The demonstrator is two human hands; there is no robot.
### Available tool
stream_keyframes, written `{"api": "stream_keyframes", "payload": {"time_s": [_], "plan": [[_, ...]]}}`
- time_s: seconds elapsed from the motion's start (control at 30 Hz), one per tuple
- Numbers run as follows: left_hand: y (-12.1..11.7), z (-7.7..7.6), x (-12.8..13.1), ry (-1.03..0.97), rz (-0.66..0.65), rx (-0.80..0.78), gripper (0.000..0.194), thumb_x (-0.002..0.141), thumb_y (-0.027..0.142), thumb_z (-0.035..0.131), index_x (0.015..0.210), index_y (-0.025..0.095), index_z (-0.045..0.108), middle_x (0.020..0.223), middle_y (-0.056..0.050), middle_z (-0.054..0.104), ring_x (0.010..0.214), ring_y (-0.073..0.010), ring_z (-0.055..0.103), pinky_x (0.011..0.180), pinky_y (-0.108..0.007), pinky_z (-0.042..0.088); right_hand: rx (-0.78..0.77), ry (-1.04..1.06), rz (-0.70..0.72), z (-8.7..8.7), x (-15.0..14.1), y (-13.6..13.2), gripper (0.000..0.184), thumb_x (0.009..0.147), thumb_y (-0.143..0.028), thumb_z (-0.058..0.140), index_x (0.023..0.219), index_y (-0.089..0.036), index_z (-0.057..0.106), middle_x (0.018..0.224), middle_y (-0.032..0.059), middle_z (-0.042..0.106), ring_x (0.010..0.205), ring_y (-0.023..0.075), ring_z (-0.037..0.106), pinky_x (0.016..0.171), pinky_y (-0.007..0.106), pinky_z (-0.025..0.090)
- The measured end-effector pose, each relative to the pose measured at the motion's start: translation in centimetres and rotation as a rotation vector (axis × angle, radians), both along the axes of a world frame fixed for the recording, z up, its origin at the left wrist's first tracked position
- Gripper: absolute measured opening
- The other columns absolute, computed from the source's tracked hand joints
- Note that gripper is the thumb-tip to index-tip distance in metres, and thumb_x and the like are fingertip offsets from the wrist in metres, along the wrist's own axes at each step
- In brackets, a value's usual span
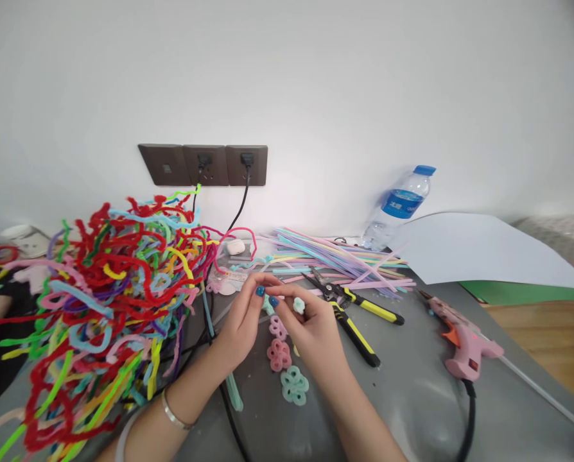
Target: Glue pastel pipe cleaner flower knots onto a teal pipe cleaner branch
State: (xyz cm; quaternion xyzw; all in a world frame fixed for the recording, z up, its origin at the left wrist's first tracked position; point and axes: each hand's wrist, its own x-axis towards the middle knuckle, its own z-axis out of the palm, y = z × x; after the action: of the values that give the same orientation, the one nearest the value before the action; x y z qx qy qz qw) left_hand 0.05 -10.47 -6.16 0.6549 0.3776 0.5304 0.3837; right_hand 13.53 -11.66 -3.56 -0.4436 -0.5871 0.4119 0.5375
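In the middle of the view, my left hand (243,321) and my right hand (313,327) meet at the fingertips. My left thumb and forefinger are pinched together; whatever lies between them is too small to make out. A small mint pipe-cleaner flower (299,305) shows between the thumb and curled fingers of my right hand. Just behind the fingertips is another mint fuzzy piece (268,305), partly hidden. On the grey table below lie looped pipe-cleaner flowers: a lilac one (278,327), a pink one (279,355) and a mint one (295,385).
A tangled heap of coloured pipe cleaners (123,289) fills the left. Yellow-black pliers (359,321) lie by straight pastel pipe cleaners (325,253). A pink glue gun (467,346) is at right, a water bottle (402,204) behind. Black cables (226,391) cross the table.
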Motion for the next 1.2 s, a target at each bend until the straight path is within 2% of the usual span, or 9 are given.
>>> {"api": "stream_keyframes", "payload": {"time_s": [0.2,0.37,0.53,0.8,0.93,1.07,1.2], "plan": [[-0.2,-0.1,0.0,0.060,-0.017,-0.018,0.031,0.106,0.042,0.034,0.113,0.022,0.057,0.112,-0.008,0.065,0.109,-0.0234,0.060,0.095,-0.035,0.047,-0.033,0.028,-0.068,0.1,-0.3,0.0,0.015,0.077,-0.029,0.062,0.074,-0.018,0.071,0.052,-0.0065,0.039,0.046,0.0080,0.026,0.041,0.022,0.029],[-0.4,-0.3,0.0,0.077,-0.018,0.012,0.033,0.107,0.043,0.033,0.115,0.022,0.056,0.116,-0.009,0.064,0.109,-0.0225,0.060,0.096,-0.034,0.046,-0.108,0.019,-0.051,0.0,-0.4,-0.1,0.012,0.074,-0.029,0.061,0.071,-0.018,0.063,0.050,-0.0095,0.030,0.045,0.0074,0.024,0.042,0.021,0.024],[-0.4,-0.2,0.0,0.072,-0.017,0.016,0.034,0.106,0.045,0.034,0.115,0.021,0.057,0.116,-0.009,0.064,0.109,-0.0232,0.060,0.096,-0.035,0.046,-0.066,0.017,-0.069,-0.1,-0.7,-0.2,0.010,0.073,-0.026,0.058,0.067,-0.020,0.054,0.050,-0.0112,0.026,0.046,0.0074,0.022,0.044,0.021,0.022],[-0.5,0.3,0.2,-0.020,-0.049,-0.082,0.035,0.103,0.051,0.041,0.113,0.022,0.059,0.112,-0.008,0.066,0.109,-0.0241,0.062,0.096,-0.035,0.050,0.056,-0.064,-0.158,-0.2,-0.3,0.3,0.005,0.075,-0.021,0.057,0.070,-0.020,0.056,0.053,-0.0094,0.035,0.047,0.0074,0.028,0.044,0.019,0.028],[-0.6,0.3,0.1,-0.031,-0.075,-0.078,0.034,0.103,0.050,0.041,0.114,0.023,0.060,0.113,-0.008,0.067,0.113,-0.0258,0.061,0.099,-0.038,0.049,0.077,-0.008,-0.212,0.2,0.7,0.6,0.011,0.082,-0.027,0.060,0.077,-0.019,0.065,0.058,-0.0044,0.051,0.048,0.0093,0.037,0.044,0.021,0.035],[-0.6,0.0,0.1,-0.027,-0.068,-0.086,0.033,0.104,0.047,0.039,0.119,0.024,0.058,0.117,-0.008,0.065,0.116,-0.0244,0.059,0.102,-0.037,0.047,0.077,-0.027,-0.140,0.7,1.1,0.2,0.020,0.087,-0.032,0.060,0.079,-0.019,0.073,0.069,0.0025,0.065,0.053,0.0122,0.048,0.042,0.022,0.034],[-0.5,0.0,0.2,-0.027,-0.066,-0.052,0.029,0.106,0.042,0.037,0.115,0.024,0.057,0.113,-0.007,0.063,0.112,-0.0223,0.059,0.100,-0.034,0.046,0.044,-0.045,-0.060,0.4,0.5,-0.4,0.019,0.084,-0.028,0.060,0.081,-0.019,0.077,0.066,0.0010,0.065,0.044,0.0090,0.038,0.039,0.022,0.027]]}}
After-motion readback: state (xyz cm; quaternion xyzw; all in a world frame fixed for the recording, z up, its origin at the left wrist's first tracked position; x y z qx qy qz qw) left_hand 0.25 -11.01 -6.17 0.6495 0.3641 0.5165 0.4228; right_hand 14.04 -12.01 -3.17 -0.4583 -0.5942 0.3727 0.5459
